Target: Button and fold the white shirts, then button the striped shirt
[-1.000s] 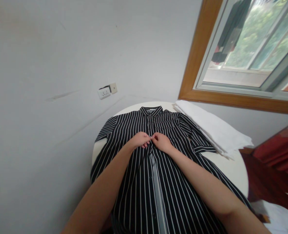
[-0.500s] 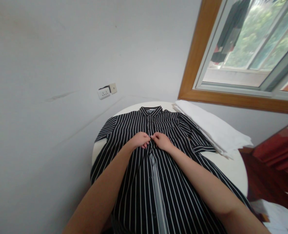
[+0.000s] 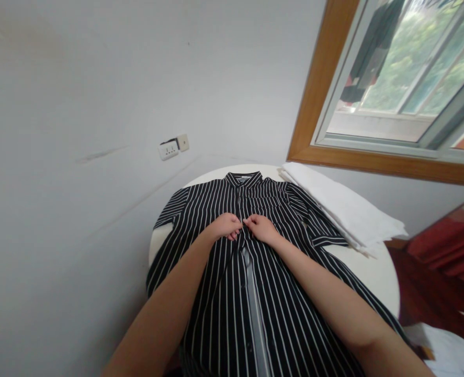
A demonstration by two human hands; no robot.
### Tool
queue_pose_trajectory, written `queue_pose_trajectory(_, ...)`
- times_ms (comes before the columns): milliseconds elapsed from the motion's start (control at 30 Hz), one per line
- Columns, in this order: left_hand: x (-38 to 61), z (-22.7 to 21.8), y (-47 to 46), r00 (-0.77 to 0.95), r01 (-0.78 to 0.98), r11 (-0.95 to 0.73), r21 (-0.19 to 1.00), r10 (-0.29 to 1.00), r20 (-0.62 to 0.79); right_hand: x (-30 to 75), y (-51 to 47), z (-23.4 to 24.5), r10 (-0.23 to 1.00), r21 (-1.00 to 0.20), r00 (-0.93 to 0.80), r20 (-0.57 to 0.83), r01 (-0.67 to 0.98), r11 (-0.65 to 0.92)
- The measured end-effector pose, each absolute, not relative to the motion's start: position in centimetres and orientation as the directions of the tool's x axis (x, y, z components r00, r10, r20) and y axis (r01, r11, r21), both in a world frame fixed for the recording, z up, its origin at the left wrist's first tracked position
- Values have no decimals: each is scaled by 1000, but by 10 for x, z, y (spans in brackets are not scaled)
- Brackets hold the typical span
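Observation:
A black shirt with white stripes [image 3: 224, 293] lies front up on a round white table [image 3: 376, 272], its collar toward the wall. At mid-chest, my left hand [image 3: 227, 226] pinches the edge of the front opening. Close beside it, my right hand [image 3: 260, 227] pinches the opposite edge, with the fingertips of both hands almost touching. Whatever button sits between them is too small to make out. Above the hands the two fronts meet; below them the opening parts and shows a grey strip of the inside.
Folded white cloth [image 3: 337, 201] lies at the table's right, touching the shirt's sleeve. Behind the table rises a white wall with a power socket [image 3: 169, 150]. A wood-framed window [image 3: 314, 120] is at the right, above red fabric [image 3: 451, 246]. More white material [image 3: 447, 345] lies low at right.
Both hands stay at the same place on the shirt front, with hardly any finger movement. The whole view has shifted very slightly.

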State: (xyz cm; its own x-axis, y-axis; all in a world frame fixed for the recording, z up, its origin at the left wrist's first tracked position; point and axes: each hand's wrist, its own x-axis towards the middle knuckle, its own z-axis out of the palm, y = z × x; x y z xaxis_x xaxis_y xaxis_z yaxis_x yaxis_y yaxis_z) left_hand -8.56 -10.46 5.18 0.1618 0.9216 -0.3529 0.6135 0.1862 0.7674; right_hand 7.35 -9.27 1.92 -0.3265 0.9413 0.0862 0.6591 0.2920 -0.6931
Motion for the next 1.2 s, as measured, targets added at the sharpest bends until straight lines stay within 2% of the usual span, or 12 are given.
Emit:
queue_pose_trajectory(267,-88,48,-101,160,581,221,784,913,-376,74,-97,24,935,-648,-336,109,690,323)
queue_pose_trajectory(333,-91,48,-98,128,561,211,800,933,-336,73,-98,23,934,-665,-337,116,672,325)
queue_pose_trajectory(400,-97,46,-94,39,577,146,804,978,-206,73,-99,22,939,-706,-327,107,640,304)
queue_pose_trajectory(467,-105,42,-89,-82,680,35,733,996,28,75,-98,23,946,-748,-309,98,604,275)
queue_pose_trajectory(533,-113,36,-84,-121,820,-59,570,954,274,81,-95,29,949,-754,-283,140,590,288)
queue_pose_trajectory(600,-118,28,-80,-63,916,-106,388,915,399,90,-91,38,933,-694,-249,261,623,361)
queue_pose_trajectory(667,-120,20,-77,3,959,-108,261,927,375,103,-85,45,898,-567,-221,380,712,415)
queue_pose_trajectory(733,-118,14,-76,13,980,-72,186,953,303,117,-80,45,891,-414,-208,404,827,381)
queue_pose_trajectory(867,-113,10,-72,-22,990,-10,140,974,226,139,-72,25,969,-194,-107,222,969,152)
queue_pose_trajectory(967,-113,11,-67,-21,990,-7,139,980,198,146,-65,12,990,-134,-106,89,984,118)
queue_pose_trajectory(1200,-116,14,-49,-41,989,20,147,989,144,145,-45,13,992,-117,-112,52,986,117)
